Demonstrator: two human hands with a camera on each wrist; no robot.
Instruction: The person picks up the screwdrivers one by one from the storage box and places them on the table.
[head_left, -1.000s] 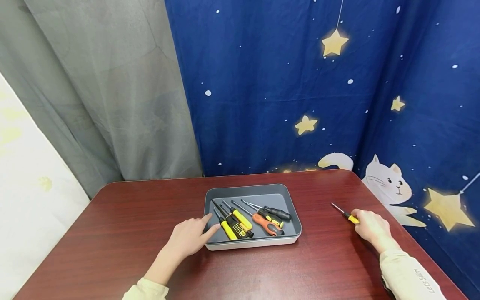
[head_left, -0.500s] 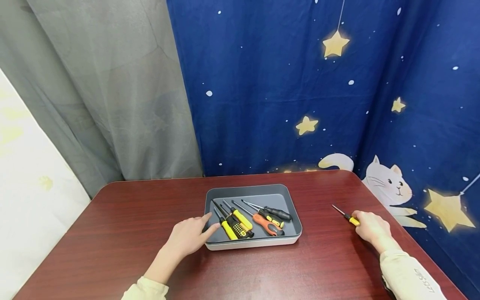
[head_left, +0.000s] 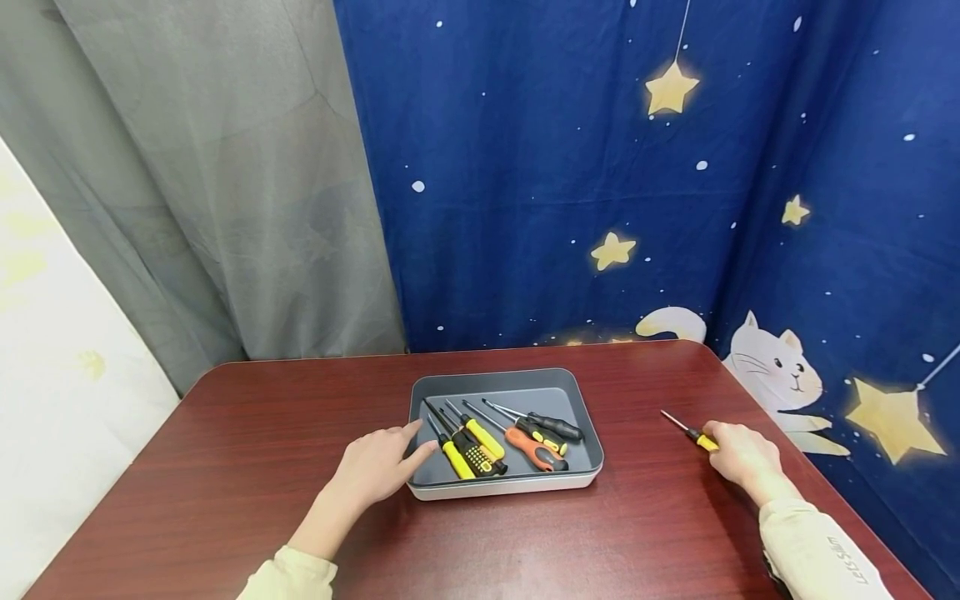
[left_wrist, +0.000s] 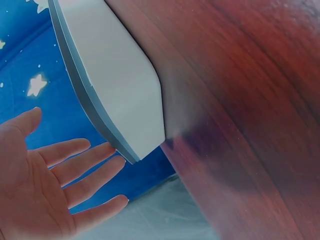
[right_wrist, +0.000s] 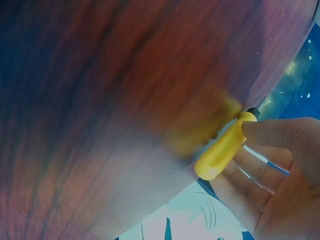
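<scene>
My right hand pinches the yellow handle of a screwdriver low over the right side of the table, its metal shaft pointing away to the left. In the right wrist view the thumb lies on the yellow handle, with the fingers behind it. My left hand is at the left wall of a grey tray, fingers spread and fairly straight. The left wrist view has the fingertips right at the tray's rim, and the palm holds nothing. Inside the tray lie several screwdrivers, among them an orange one and a black one.
The tray stands on a dark red wooden table, whose right edge runs close to my right forearm. Behind the table hang a grey curtain and a blue star-patterned curtain.
My left hand has shifted very slightly to the left at the tray's edge. The right hand and its screwdriver have hardly moved.
</scene>
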